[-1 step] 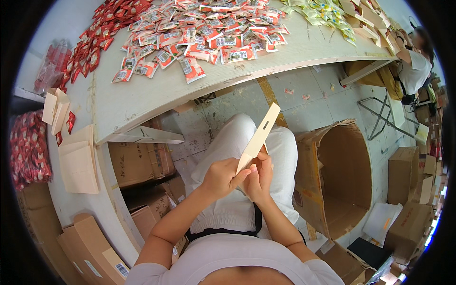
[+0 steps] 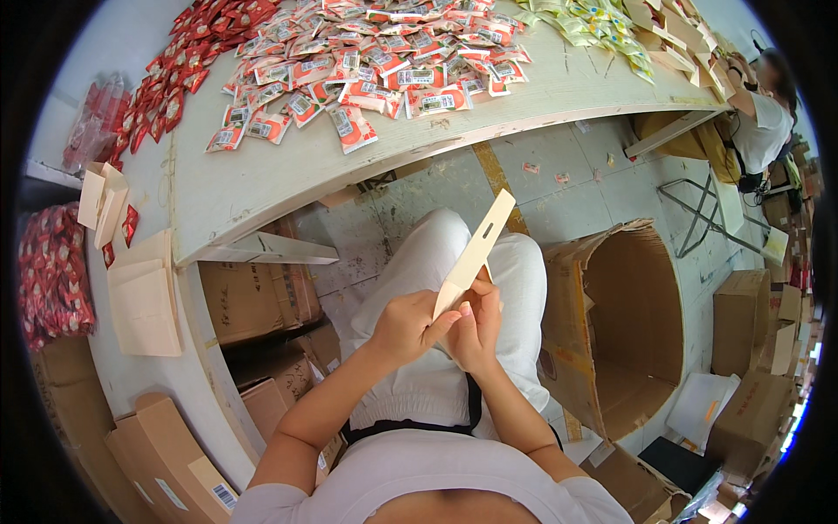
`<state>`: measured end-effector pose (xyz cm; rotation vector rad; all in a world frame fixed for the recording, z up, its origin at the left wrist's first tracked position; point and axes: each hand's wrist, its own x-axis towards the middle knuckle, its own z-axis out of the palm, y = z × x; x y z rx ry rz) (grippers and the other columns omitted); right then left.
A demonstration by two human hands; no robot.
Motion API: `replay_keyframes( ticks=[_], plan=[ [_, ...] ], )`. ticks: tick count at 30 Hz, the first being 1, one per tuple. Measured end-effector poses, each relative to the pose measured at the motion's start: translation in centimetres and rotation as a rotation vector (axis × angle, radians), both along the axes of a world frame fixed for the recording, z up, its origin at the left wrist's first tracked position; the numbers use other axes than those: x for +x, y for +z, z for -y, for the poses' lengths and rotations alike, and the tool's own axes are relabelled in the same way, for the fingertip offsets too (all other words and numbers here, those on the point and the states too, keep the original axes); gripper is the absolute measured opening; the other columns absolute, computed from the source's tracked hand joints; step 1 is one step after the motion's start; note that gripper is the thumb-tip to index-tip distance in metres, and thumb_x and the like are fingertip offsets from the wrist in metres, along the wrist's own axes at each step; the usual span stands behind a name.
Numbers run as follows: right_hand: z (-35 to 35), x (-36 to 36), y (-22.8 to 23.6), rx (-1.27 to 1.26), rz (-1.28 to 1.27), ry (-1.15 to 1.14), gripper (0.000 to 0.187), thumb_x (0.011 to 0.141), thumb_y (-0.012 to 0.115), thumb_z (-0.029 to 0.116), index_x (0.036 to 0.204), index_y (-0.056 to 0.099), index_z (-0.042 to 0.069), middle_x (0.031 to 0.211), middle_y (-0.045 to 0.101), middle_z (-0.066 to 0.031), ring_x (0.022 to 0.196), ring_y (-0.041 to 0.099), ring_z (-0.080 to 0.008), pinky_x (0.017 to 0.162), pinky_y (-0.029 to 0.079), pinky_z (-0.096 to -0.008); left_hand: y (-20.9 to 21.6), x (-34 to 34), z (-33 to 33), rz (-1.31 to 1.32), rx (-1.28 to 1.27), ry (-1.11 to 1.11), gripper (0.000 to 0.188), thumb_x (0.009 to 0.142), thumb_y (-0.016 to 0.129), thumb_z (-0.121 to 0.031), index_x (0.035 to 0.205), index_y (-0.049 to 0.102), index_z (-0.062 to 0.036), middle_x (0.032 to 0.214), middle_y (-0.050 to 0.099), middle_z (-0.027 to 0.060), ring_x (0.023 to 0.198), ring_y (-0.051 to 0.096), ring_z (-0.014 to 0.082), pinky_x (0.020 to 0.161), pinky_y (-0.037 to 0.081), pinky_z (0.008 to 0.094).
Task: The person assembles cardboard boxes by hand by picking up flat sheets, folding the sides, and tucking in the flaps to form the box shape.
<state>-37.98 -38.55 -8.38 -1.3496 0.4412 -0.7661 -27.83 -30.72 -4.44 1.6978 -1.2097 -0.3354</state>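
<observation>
Over my lap I hold a slim cream folding carton [image 2: 476, 247] with a small dark slot near its upper end. It tilts up and to the right, seen nearly edge-on. My left hand [image 2: 408, 329] is closed on its lower left edge. My right hand [image 2: 477, 330] grips the lower right side, with the thumb close to the left thumb. The carton's lower end is partly hidden by my fingers. Several flat cream cartons [image 2: 147, 301] lie stacked on the table's left side, and an opened one [image 2: 102, 203] stands just beyond them.
Red-and-white packets [image 2: 353, 74] are heaped on the table [image 2: 271, 196], between red packets [image 2: 170, 87] and green-yellow packets [image 2: 602, 35]. A large open cardboard box [image 2: 615, 327] stands right of my knees. Another person [image 2: 764, 122] is at the far right, near a folding stool [image 2: 720, 214].
</observation>
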Motion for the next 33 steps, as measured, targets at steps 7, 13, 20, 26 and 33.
replay_keyframes(
  ticks=[7,13,20,26,33],
  plan=[
    [1.3,0.2,2.7,0.044,-0.064,-0.006,0.014,0.086,0.045,0.009,0.097,0.04,0.002,0.101,0.048,-0.0101,0.091,0.044,-0.0126,0.08,0.036,-0.0258,0.8,0.8,0.3,-0.337,0.016,0.044,0.037,0.082,0.059,-0.031,0.099,0.054,0.001,0.077,0.061,0.01,0.072,0.062,0.0157,0.062,0.05,0.0267],
    [2.0,0.0,3.1,0.349,-0.082,0.073,0.015,0.087,0.05,0.012,0.097,0.042,0.003,0.095,0.051,-0.0043,0.081,0.046,-0.0072,0.069,0.04,-0.0204,0.5,0.5,0.5,-0.681,0.068,-0.158,0.074,0.075,0.064,-0.04,0.128,0.029,-0.0028,0.113,0.047,0.014,0.094,0.055,0.022,0.077,0.046,0.0302],
    [0.9,0.7,4.0,0.286,-0.114,0.225,0.011,0.085,0.053,0.008,0.087,0.043,0.003,0.106,0.045,-0.008,0.096,0.041,-0.0119,0.083,0.034,-0.0242,-1.7,1.5,0.2,-1.086,0.086,-0.449,0.12,0.05,0.079,-0.046,0.135,0.006,-0.0047,0.129,0.025,0.0108,0.122,0.026,0.0242,0.1,0.024,0.0362],
    [2.1,0.7,5.2,0.272,-0.085,0.418,0.012,0.081,0.054,0.003,0.088,0.045,0.0,0.114,0.043,-0.012,0.103,0.04,-0.0152,0.087,0.032,-0.0267,-1.6,2.4,-0.5,-1.089,0.158,-0.416,0.135,0.044,0.082,-0.042,0.136,-0.011,-0.0092,0.137,0.016,0.0135,0.127,0.02,0.0275,0.102,0.02,0.0379],
    [4.3,0.3,5.3,0.054,-0.263,0.648,0.042,0.071,0.065,0.011,0.106,0.047,-0.005,0.107,0.051,-0.0171,0.1,0.05,-0.021,0.085,0.038,-0.0308,-1.2,3.9,-0.9,-1.033,0.277,-0.371,0.137,0.039,0.083,-0.04,0.137,-0.009,-0.0121,0.141,0.008,0.0112,0.129,0.016,0.0274,0.094,0.033,0.0412]
  ],
)
